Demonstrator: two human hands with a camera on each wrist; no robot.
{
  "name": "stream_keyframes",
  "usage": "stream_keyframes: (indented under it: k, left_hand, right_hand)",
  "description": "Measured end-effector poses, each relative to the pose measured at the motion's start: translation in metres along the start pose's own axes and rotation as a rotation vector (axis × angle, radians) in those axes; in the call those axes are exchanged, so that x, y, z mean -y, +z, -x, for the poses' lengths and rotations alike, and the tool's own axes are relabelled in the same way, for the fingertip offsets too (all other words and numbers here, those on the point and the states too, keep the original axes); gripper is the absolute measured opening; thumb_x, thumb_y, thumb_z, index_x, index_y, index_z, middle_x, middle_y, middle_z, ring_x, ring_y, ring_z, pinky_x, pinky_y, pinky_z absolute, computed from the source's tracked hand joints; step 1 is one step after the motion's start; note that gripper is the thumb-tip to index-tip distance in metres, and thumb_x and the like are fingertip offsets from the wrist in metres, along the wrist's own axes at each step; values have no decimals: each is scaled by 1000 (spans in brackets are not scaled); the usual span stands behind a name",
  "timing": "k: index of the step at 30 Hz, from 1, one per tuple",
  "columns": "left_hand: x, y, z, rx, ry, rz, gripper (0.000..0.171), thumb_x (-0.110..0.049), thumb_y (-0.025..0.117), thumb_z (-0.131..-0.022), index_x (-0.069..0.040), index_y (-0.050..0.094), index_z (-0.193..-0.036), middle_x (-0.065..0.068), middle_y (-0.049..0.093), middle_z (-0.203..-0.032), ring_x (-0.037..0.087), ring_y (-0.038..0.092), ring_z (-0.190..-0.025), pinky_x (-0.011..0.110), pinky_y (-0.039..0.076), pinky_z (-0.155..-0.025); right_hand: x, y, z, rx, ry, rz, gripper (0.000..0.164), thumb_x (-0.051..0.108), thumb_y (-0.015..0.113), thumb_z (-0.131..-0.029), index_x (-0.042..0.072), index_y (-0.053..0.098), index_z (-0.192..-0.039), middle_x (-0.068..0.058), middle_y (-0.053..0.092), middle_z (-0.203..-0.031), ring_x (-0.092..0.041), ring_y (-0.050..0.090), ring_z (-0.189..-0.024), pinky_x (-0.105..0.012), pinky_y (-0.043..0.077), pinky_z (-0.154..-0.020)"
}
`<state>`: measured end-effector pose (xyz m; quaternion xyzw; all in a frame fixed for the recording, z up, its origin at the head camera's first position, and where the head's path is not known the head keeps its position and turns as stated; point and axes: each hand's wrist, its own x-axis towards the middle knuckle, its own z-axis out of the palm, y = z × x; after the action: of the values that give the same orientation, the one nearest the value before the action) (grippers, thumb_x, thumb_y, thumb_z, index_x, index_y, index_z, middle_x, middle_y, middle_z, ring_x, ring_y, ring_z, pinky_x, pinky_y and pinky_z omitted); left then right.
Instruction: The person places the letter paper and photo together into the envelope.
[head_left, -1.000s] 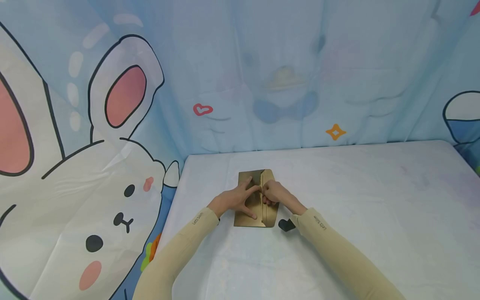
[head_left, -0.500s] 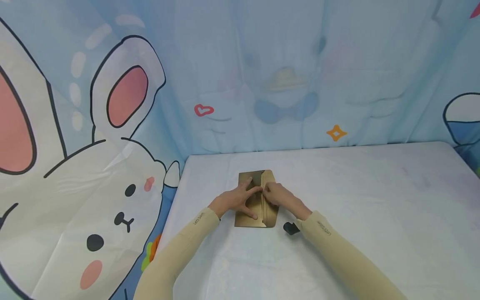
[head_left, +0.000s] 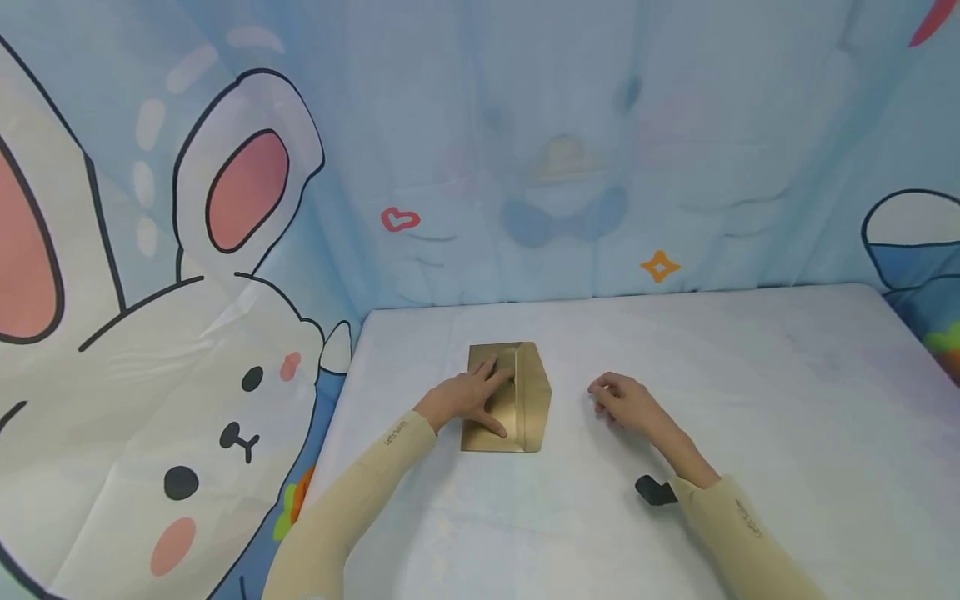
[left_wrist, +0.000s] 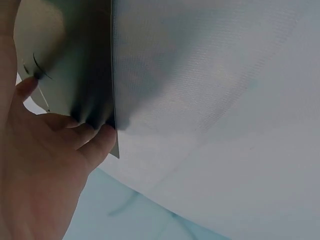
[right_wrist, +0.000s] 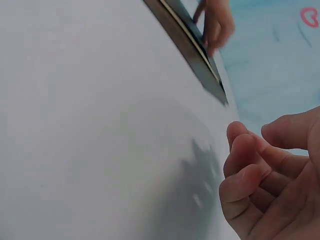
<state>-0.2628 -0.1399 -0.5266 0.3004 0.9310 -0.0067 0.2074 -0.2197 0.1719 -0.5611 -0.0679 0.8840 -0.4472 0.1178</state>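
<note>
A gold envelope [head_left: 534, 400] lies on the white-covered table, its flap spread out to the right. My left hand [head_left: 468, 395] rests on the envelope's body with fingers spread; in the left wrist view the fingertips [left_wrist: 106, 134] press on its shiny surface near one edge. Away to the right, my right hand [head_left: 628, 403] hovers over the table, fingers loosely curled. The right wrist view shows nothing between the thumb and fingers of that hand [right_wrist: 265, 175], with its shadow on the cloth below.
A white cloth [head_left: 750, 375] covers the table, whose far edge meets a light blue printed curtain [head_left: 465, 150]. A large cartoon rabbit print [head_left: 225, 433] hangs along the left side. A black device [head_left: 656, 491] sits at my right wrist.
My right hand has left the envelope's flap and moved right, off the envelope. The left hand stays in place on it. The view has shifted slightly.
</note>
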Motion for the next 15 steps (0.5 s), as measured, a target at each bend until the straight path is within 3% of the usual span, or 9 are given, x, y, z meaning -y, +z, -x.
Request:
stream_keyframes:
  k: [4,8,12,15]
  left_hand:
    - [6,1,1,-12,-14,7,101,-73,66,-81,-28,20,-159,19,6,-169,35,16,-156,52,35,-117]
    - [12,3,1,-73,-10,24,84,-72,55,-90,-29,28,-157,17,13,-168,37,22,-154,52,32,-118]
    - [19,8,1,-222,15,53,75,-66,51,-95,-20,40,-153,15,32,-162,34,36,-147,48,33,-118]
    - [26,12,6,-357,-14,143,66,-57,50,-101,-11,48,-148,12,47,-153,31,47,-141,43,37,-116]
  right_hand:
    - [-20,-27,17,-52,-8,39,29,20,47,-108,-1,61,-120,-8,67,-85,-17,58,-69,-28,48,-60]
    - [-32,-49,30,-99,-11,86,30,21,46,-108,-2,61,-120,-9,67,-86,-17,58,-69,-27,47,-59]
    - [-40,-69,40,-171,-21,154,33,25,44,-109,-1,62,-117,-10,67,-87,-19,59,-73,-27,47,-60]
    - [-45,-83,46,-245,-64,233,37,30,44,-109,-2,62,-117,-16,69,-94,-26,62,-82,-36,51,-67]
